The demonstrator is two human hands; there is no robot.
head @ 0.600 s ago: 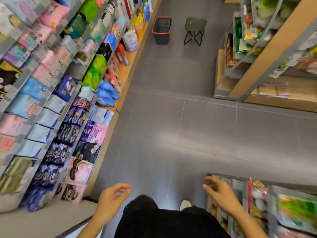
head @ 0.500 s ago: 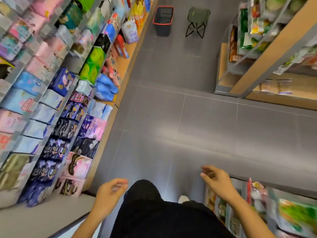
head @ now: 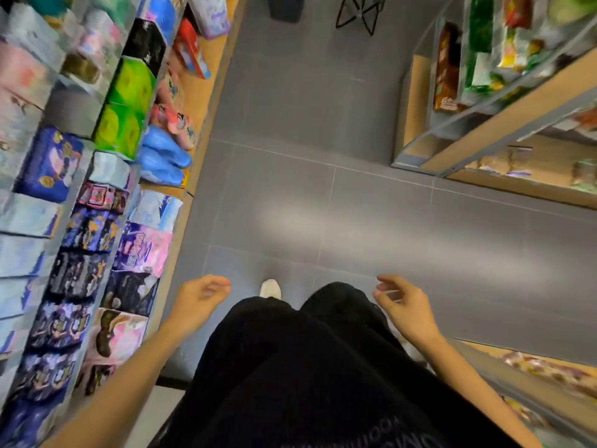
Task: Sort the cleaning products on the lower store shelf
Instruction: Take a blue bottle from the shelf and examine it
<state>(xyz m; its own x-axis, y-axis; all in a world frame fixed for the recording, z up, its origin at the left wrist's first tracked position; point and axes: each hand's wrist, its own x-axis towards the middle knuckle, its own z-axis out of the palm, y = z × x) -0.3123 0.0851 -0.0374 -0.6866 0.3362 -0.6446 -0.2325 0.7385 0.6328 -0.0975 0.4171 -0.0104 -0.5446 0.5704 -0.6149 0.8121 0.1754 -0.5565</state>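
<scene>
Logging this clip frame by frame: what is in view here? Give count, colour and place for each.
left shelving: one unit, grey and tan, frame left, full of mixed-colour packs too blurred to count
green packs: two, bright green, on the left shelving
blue bags: at least two, blue, lowest left shelf
floor: grey tiles, centre
basket: one, dark, on the floor, cut off by the top edge
folding stool: one, only the black legs show, on the floor at the top
right shelving: one unit, grey and tan, upper right, holding packets
shoe: one, white, on the floor
trousers: black, bottom centre
left hand: empty, fingers loosely curled
right hand: empty, fingers loosely curled
</scene>
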